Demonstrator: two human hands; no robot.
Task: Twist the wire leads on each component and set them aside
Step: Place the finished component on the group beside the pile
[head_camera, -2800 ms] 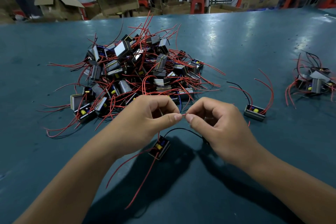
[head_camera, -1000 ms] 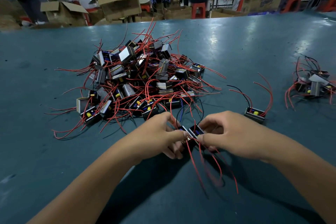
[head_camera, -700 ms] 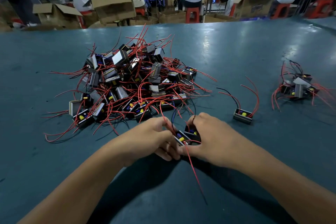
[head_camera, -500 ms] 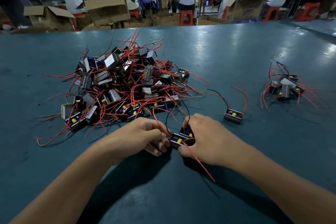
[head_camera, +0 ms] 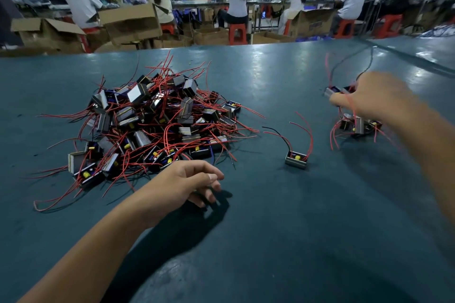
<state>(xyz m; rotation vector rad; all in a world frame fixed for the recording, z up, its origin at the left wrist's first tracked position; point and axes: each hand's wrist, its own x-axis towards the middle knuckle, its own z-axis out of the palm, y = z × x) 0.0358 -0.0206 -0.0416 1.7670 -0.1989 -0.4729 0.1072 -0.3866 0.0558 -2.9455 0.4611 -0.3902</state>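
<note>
A big heap of small transformer-like components (head_camera: 152,125) with red and black wire leads lies at the left centre of the teal table (head_camera: 270,229). My right hand (head_camera: 369,98), blurred, is out at the right and grips two components (head_camera: 336,91) with trailing leads, just above a small pile of components (head_camera: 357,125). My left hand (head_camera: 187,184) rests near the heap's front edge, fingers loosely curled, holding nothing. A single component (head_camera: 296,158) sits alone between the heap and the small pile.
Beyond the table's far edge stand open cardboard boxes (head_camera: 128,23), red stools (head_camera: 237,33) and several seated people at workbenches.
My right hand has carried the two components from the table's middle out to the right, over the small pile. My left hand has let go and stays near the heap.
</note>
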